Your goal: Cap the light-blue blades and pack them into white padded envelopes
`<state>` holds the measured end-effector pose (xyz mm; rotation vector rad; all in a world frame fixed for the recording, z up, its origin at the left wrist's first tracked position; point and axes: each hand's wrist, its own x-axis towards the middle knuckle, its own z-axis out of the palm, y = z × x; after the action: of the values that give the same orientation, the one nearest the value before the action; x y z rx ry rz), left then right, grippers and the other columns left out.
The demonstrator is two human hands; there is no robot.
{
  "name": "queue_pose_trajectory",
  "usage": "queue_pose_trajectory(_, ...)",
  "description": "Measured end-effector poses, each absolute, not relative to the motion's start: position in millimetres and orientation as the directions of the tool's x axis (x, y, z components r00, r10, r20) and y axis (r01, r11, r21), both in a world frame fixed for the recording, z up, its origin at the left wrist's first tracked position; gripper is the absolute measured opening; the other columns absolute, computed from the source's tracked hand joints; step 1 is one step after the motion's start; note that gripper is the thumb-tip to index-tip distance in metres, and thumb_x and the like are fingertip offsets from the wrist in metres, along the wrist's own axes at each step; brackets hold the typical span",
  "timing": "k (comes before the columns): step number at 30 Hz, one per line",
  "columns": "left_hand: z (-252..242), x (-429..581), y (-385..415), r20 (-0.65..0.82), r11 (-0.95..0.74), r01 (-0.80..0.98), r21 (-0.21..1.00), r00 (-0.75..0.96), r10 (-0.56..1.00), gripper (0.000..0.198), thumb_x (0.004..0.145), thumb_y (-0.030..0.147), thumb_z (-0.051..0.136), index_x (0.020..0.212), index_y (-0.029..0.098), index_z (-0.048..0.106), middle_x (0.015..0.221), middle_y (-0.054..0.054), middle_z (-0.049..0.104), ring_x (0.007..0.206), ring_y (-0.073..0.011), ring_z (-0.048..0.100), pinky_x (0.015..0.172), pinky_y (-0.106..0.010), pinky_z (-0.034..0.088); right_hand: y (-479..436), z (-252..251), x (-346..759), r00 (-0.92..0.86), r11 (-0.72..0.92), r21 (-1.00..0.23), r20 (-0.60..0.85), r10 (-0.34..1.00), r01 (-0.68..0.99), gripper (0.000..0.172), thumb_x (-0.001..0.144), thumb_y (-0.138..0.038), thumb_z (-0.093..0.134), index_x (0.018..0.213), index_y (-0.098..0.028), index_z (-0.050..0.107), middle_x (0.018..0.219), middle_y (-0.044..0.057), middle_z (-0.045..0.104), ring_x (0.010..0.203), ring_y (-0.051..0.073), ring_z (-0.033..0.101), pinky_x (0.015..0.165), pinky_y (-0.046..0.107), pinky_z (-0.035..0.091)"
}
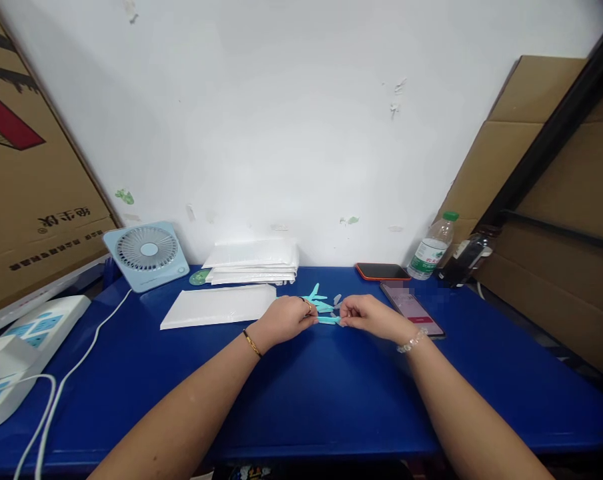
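You pinch a slim turquoise strip between left hand and right hand. It's right of the flat white packet.

— What does the held turquoise strip look like?
— Short, slim and bright. It's pinched at both ends, running roughly level from left to right, near the middle of the scene.
— And the loose turquoise pieces?
— Same colour, just beyond it on the far side. They're slender too, bunched together at differing angles, some overlapping.
— How many?
— Can't tell; they're too small and partly hidden.
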<state>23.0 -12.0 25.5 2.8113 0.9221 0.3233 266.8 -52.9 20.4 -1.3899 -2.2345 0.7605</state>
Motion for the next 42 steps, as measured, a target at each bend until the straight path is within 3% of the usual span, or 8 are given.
queue_pose_trajectory(4, 26, 18, -6, 0.175, -0.760, 0.608, 0.229, 0.742, 0.647, 0.025, 0.089, 0.032, 0.045, 0.078, 0.019, 0.063, 0.078, -0.003, 0.066, 0.069, -0.0151, 0.056, 0.058, -0.024, 0.034, -48, 17, 274, -0.373, 0.327, -0.632, 0.065, 0.926, 0.702, 0.018, 0.080, -0.035, 0.058, 0.076, -0.018, 0.060, 0.067, -0.001, 0.057, 0.059, 0.011, 0.048, 0.054, 0.022, 0.037)
queue_pose_trajectory(8, 27, 7, 3, 0.170, -0.662, 0.629, 0.407, 0.660, 0.732, 0.027, 0.088, 0.034, 0.043, 0.076, 0.018, 0.061, 0.071, -0.001, 0.062, 0.062, -0.0137, 0.052, 0.056, -0.024, 0.033, -44, 15, 284, -0.243, 0.232, -0.590, 0.062, 0.968, 0.773, 0.018, 0.077, -0.035, 0.061, 0.078, -0.017, 0.061, 0.069, 0.001, 0.060, 0.060, 0.013, 0.051, 0.055, 0.023, 0.038)
queue_pose_trajectory(13, 25, 6, 4, 0.145, -0.581, 0.558, 0.593, 0.636, 0.758, 0.030, 0.089, 0.040, 0.039, 0.080, 0.018, 0.058, 0.066, 0.002, 0.055, 0.060, -0.0127, 0.047, 0.056, -0.023, 0.034, -45, 15, 276, -0.276, 0.322, -0.537, 0.168, 0.947, 0.780, 0.012, 0.081, -0.029, 0.056, 0.080, -0.019, 0.063, 0.080, 0.002, 0.060, 0.064, 0.012, 0.053, 0.059, 0.023, 0.040)
queue_pose_trajectory(18, 25, 8, 4, 0.174, -0.565, 0.525, 0.636, 0.617, 0.768, 0.031, 0.089, 0.040, 0.037, 0.080, 0.018, 0.057, 0.067, 0.002, 0.052, 0.060, -0.0120, 0.044, 0.055, -0.023, 0.033, -49, 12, 256, -0.400, 0.417, -0.462, 0.141, 0.906, 0.782, 0.005, 0.079, -0.023, 0.061, 0.077, -0.019, 0.061, 0.084, 0.003, 0.057, 0.072, 0.014, 0.054, 0.065, 0.025, 0.041)
queue_pose_trajectory(27, 20, 6, 8, 0.169, -0.567, 0.529, 0.632, 0.620, 0.766, 0.030, 0.088, 0.039, 0.038, 0.080, 0.018, 0.059, 0.069, 0.001, 0.055, 0.062, -0.0125, 0.047, 0.056, -0.023, 0.033, -50, 11, 254, -0.410, 0.410, -0.414, 0.094, 0.907, 0.813, 0.006, 0.079, -0.016, 0.057, 0.074, -0.018, 0.056, 0.081, 0.003, 0.057, 0.071, 0.014, 0.052, 0.065, 0.025, 0.039)
queue_pose_trajectory(31, 19, 5, 10, 0.175, -0.569, 0.533, 0.626, 0.615, 0.769, 0.029, 0.088, 0.037, 0.038, 0.080, 0.018, 0.058, 0.072, 0.001, 0.058, 0.063, -0.0127, 0.049, 0.057, -0.023, 0.034, -47, 10, 263, -0.330, 0.344, -0.521, 0.125, 0.936, 0.781, 0.004, 0.082, -0.021, 0.055, 0.078, -0.019, 0.056, 0.073, 0.000, 0.059, 0.063, 0.012, 0.050, 0.059, 0.024, 0.037)
queue_pose_trajectory(36, 20, 4, 11, 0.176, -0.578, 0.539, 0.613, 0.621, 0.764, 0.028, 0.088, 0.036, 0.038, 0.079, 0.018, 0.058, 0.071, 0.001, 0.057, 0.063, -0.0126, 0.048, 0.057, -0.023, 0.033, -46, 17, 273, -0.147, 0.259, -0.742, 0.214, 0.966, 0.619, 0.023, 0.086, -0.040, 0.051, 0.085, -0.018, 0.057, 0.069, 0.000, 0.056, 0.059, 0.011, 0.047, 0.054, 0.022, 0.035)
queue_pose_trajectory(42, 22, 6, 8, 0.176, -0.579, 0.537, 0.614, 0.621, 0.764, 0.030, 0.087, 0.037, 0.038, 0.079, 0.018, 0.058, 0.069, 0.001, 0.056, 0.062, -0.0129, 0.047, 0.056, -0.023, 0.033, -46, 16, 266, -0.180, 0.249, -0.804, 0.179, 0.967, 0.540, 0.030, 0.085, -0.045, 0.052, 0.087, -0.017, 0.059, 0.070, 0.000, 0.056, 0.058, 0.010, 0.045, 0.054, 0.022, 0.036)
